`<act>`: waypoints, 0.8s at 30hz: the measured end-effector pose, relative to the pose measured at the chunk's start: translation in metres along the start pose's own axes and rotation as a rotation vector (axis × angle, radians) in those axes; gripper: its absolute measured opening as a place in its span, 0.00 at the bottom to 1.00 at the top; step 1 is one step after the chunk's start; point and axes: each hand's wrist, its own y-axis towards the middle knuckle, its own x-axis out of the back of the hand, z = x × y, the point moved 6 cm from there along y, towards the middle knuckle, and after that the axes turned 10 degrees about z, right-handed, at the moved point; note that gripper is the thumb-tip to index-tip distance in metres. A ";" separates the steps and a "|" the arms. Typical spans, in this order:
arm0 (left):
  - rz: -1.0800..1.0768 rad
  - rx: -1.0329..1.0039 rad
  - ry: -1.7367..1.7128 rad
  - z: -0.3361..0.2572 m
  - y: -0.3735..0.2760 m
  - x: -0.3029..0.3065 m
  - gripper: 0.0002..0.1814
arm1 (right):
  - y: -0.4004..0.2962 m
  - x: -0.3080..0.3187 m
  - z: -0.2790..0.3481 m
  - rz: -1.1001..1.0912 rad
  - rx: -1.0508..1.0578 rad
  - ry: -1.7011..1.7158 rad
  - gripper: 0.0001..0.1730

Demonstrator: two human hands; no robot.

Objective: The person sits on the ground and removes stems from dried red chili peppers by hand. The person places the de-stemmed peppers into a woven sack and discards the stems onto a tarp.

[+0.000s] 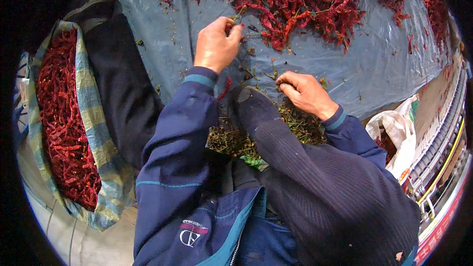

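My left hand point(217, 46) is pinched around a dried red chili pepper point(229, 26), mostly hidden by the fingers. Just beyond it lies a heap of dried red chili peppers point(284, 3) on a pale blue plastic sheet point(332, 70). My right hand point(306, 92) hovers lower and to the right, thumb and index finger closed together; nothing clear shows between them. Below both hands, a pile of green-brown stems and scraps point(236, 140) lies around my dark-socked foot point(255, 107). One loose chili pepper point(225, 88) rests by my left sleeve.
At the left stands a striped woven sack point(87, 81) filled with dried chili peppers point(66, 125). A white sack point(395, 129) with red contents sits at the right. Beside it runs a metal-edged structure point(439, 159) with a yellow strip. Concrete floor point(88, 244) shows at lower left.
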 end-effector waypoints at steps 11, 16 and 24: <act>0.244 0.103 -0.423 0.024 0.000 0.035 0.14 | 0.011 0.010 0.040 -0.011 0.190 -0.534 0.07; 0.058 0.017 0.133 0.003 0.025 0.022 0.16 | 0.052 0.013 0.049 -0.141 0.223 -0.541 0.07; 0.021 0.065 -0.127 0.023 0.018 0.031 0.16 | 0.117 0.018 0.053 -0.258 0.183 -0.570 0.09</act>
